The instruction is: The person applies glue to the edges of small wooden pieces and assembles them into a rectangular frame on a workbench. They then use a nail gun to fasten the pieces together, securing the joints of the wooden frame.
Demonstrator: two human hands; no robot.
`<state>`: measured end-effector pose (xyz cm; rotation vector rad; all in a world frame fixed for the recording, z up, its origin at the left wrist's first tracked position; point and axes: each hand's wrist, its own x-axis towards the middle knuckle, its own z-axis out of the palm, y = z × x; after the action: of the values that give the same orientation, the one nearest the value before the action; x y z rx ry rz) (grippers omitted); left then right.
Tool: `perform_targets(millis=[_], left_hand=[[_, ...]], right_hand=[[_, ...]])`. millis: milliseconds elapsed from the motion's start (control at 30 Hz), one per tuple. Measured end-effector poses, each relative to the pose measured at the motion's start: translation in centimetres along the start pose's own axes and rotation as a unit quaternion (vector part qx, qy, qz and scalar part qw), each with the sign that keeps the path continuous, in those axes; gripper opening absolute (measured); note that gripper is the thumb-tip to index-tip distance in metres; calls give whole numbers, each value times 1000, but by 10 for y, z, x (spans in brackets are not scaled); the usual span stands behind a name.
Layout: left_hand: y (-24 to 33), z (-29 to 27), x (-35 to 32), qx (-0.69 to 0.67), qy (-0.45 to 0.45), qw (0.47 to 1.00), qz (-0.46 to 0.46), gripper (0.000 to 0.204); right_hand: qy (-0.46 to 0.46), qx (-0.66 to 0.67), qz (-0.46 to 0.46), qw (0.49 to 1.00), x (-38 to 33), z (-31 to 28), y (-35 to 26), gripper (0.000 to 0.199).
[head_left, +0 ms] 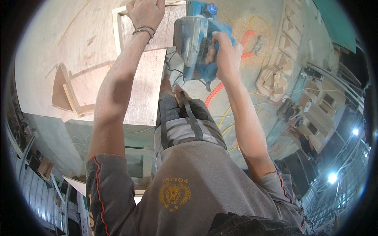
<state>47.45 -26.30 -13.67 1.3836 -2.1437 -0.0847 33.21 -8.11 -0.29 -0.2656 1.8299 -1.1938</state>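
Note:
My right hand point(225, 57) is closed round the handle of a blue belt sander point(193, 47), tilted on its side. The sander's dark left side is at the right edge of a pale wooden frame point(117, 33); whether they touch cannot be told. My left hand point(145, 15), with dark bracelets at the wrist, is closed over the frame's far part, its fingertips cut off by the upper picture edge. The frame rests on a light plywood sheet point(143, 94). Beneath my left forearm, another angled wooden frame point(73, 96) lies on the plywood.
A coiled orange hose point(214, 94) and a yellow hose point(226, 118) run across the floor on the right. Several wooden pieces point(275, 80) stand in a row farther right. Dark cords point(175, 67) lie near my feet. Wooden panels point(325, 102) stand at the far right.

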Motion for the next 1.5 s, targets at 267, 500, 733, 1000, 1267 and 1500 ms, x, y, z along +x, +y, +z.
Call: perform_targets(millis=[267,500,733,1000,1267,1500], left_hand=[[-3,1,-1,-12,5,1000,5,28],[2,-2,3,31,46,998,25,28],[14,0,-17,132,-38,988,73,21],[9,-7,-10,105,-15,986,130,20],[11,-7,-8,39,-40,996,66,29],[8,-7,-3,15,-55,996,65,28]], right_hand=[[-16,3,-35,999,34,11,-18,25],[-4,17,-82,996,70,25,-38,29],[-12,52,-76,996,44,1,-31,28],[-28,-31,4,999,-85,-38,53,26],[-20,-20,21,999,-96,-22,66,25],[15,-17,-2,1000,-68,-4,42,26]])
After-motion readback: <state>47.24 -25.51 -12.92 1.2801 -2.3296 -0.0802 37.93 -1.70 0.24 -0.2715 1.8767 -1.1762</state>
